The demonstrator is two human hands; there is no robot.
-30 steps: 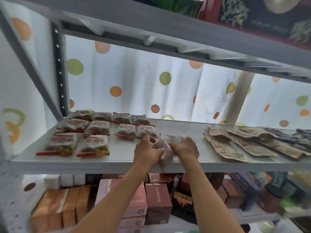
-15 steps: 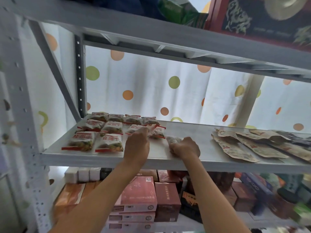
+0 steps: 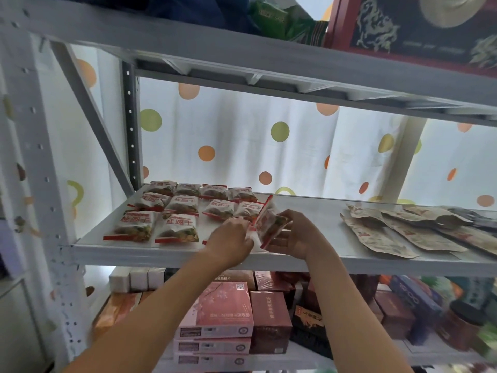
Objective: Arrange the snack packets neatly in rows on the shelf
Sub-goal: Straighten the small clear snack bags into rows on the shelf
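Several white-and-red snack packets (image 3: 177, 228) lie in three rows at the left of the grey shelf (image 3: 317, 227). Just right of the rows, my right hand (image 3: 298, 235) holds a small stack of the same packets (image 3: 269, 222) tilted up on edge. My left hand (image 3: 231, 239) pinches the lower left corner of that stack, just above the shelf's front part. A red edge of another packet shows under my left hand, mostly hidden.
Brown paper pouches (image 3: 390, 232) lie fanned out at the shelf's right end. The shelf above (image 3: 242, 49) hangs low overhead. A grey upright post (image 3: 40, 184) stands at left. Boxes (image 3: 215, 310) fill the shelf below. A dotted curtain (image 3: 242, 135) hangs behind.
My left hand has come back from the rows to the packets in my right hand. My right hand has lifted them off the shelf and tilted them up. The view has shifted left.
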